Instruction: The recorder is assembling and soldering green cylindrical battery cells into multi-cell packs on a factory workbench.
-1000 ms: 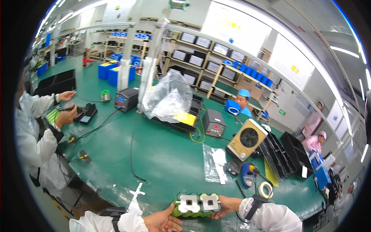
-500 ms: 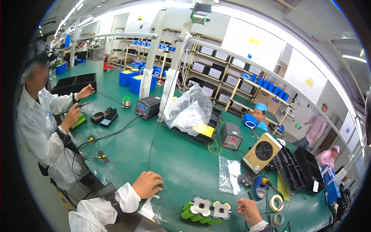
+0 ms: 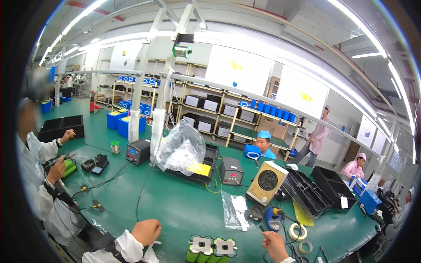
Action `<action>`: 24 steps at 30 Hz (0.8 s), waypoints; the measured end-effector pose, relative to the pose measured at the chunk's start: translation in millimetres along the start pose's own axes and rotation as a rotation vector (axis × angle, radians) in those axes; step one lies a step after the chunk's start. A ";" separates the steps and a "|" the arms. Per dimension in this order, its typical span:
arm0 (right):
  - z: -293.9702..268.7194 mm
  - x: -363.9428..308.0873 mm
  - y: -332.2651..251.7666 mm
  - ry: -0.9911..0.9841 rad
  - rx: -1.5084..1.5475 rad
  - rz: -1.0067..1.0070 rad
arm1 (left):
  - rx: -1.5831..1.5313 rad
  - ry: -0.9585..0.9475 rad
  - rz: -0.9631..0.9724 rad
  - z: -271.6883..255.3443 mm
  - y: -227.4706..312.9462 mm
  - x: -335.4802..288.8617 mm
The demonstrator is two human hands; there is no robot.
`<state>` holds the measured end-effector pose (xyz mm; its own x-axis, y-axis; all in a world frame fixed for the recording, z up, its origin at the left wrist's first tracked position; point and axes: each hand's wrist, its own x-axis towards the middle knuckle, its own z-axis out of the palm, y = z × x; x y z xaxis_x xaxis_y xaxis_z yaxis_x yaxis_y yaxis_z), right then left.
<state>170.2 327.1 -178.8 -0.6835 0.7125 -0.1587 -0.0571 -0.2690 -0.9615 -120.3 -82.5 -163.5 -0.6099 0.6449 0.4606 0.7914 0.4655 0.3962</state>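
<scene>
My left hand rests low on the green bench with its fingers curled in. A piece of white paper or cloth lies just below its wrist. To its right stands a pack of green cylindrical battery cells in black holders, with pale metal plates on top. Beyond the pack, my right hand is raised with its fingers bent together. A small dark item shows by its fingertips, too unclear to name. What either palm may hold is hidden.
A soldering iron sits in a blue stand beside tape rolls. Behind are a beige fan, a soldering station and a black tray with plastic bags. At left, a co-worker's hand grips a tool.
My view has turned right and upward, so the bench things sit farther left. My left hand's fingers, spread on the bench before, are now curled in. The right hand stays beside the pack.
</scene>
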 end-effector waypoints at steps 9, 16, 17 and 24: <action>-60.6 53.3 12.4 -0.003 0.477 -0.117 | 0.237 0.138 -0.123 -1.2 -33.3 -20.2; -34.0 78.8 -40.8 0.165 0.312 -0.092 | -0.010 0.091 -0.166 2.6 -4.5 -37.0; -30.3 87.8 -44.8 0.174 0.326 -0.054 | 0.004 0.176 -0.118 9.4 -19.5 -43.8; -18.1 64.7 -54.6 0.541 -0.469 -0.519 | -0.647 -0.008 -0.468 -21.2 -44.6 -37.9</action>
<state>142.2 399.6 -140.6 -0.2098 0.9119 0.3526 0.1211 0.3821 -0.9162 -133.3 -140.5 -181.7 -0.8708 0.4749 0.1275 0.2709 0.2469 0.9304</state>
